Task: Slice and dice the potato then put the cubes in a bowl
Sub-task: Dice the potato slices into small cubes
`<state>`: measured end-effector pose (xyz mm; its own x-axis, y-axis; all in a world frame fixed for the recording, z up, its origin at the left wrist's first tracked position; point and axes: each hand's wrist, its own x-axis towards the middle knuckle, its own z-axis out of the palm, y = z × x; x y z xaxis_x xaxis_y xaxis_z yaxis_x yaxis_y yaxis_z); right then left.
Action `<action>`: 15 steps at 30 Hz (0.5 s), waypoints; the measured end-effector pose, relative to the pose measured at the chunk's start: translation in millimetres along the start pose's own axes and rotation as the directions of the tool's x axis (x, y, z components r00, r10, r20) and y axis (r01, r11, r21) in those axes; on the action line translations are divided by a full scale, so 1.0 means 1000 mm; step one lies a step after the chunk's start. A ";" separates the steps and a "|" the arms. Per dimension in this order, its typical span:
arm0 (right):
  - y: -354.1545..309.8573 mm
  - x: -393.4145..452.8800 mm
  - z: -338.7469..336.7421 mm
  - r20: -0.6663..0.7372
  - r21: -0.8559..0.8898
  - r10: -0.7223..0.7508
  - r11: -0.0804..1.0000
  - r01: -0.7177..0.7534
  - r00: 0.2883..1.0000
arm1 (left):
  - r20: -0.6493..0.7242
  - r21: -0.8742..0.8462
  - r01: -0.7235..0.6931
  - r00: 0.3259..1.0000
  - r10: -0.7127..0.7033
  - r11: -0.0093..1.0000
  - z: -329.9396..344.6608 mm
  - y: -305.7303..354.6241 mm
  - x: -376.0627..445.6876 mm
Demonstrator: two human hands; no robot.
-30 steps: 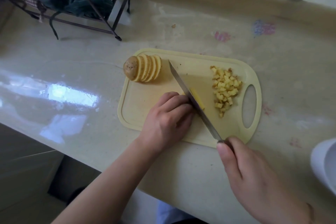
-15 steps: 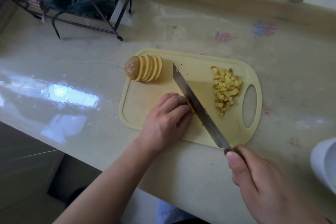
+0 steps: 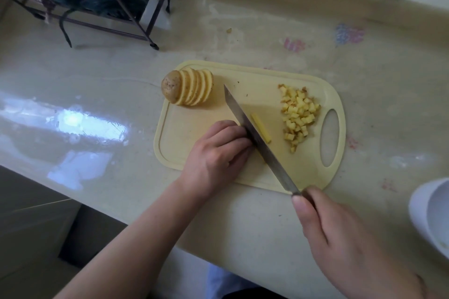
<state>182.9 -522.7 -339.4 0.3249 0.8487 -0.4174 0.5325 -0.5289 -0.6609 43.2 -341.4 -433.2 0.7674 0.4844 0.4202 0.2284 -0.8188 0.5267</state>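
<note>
Gripping the knife (image 3: 257,139), right hand (image 3: 345,245) cuts; curled left hand (image 3: 216,153) covers potato; bowl's (image 3: 427,213) contents unclear.

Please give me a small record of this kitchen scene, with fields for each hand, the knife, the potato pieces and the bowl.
left hand: curled on the cutting board, what it holds is hidden
right hand: grips the knife
potato strip: lies right of the blade
slices: stacked at the board's far left corner
cubes: piled near the board's handle hole
bowl: right edge, off the board
</note>
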 end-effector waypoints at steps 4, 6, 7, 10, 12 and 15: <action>-0.009 0.012 0.001 -0.052 0.045 -0.048 0.998 0.050 0.998 | 0.001 0.000 -0.018 1.000 0.018 1.000 -0.001 0.000 -0.001; -0.007 0.008 0.001 -0.053 0.035 -0.052 0.998 0.054 0.997 | -0.002 -0.001 -0.013 1.000 0.013 1.000 -0.001 0.000 -0.002; -0.006 0.006 0.001 -0.053 0.033 -0.046 0.998 0.047 0.998 | -0.004 0.002 -0.011 1.000 0.011 1.000 -0.001 0.001 -0.002; -0.003 0.002 0.000 -0.062 0.032 -0.025 0.999 0.027 0.998 | -0.006 0.009 -0.007 1.000 0.007 1.000 -0.001 0.001 -0.002; -0.004 0.000 -0.001 -0.064 0.047 -0.021 0.999 0.024 0.998 | -0.015 0.014 0.006 1.000 -0.006 1.000 -0.002 0.002 -0.003; -0.006 -0.003 -0.002 -0.058 0.059 -0.024 0.998 0.028 0.998 | -0.031 0.020 0.022 0.999 -0.022 1.000 -0.002 0.003 -0.004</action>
<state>180.4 -522.3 -332.5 0.3565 0.8602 -0.3646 0.4941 -0.5048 -0.7079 39.4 -345.4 -431.5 0.7433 0.5112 0.4315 0.2573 -0.8139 0.5209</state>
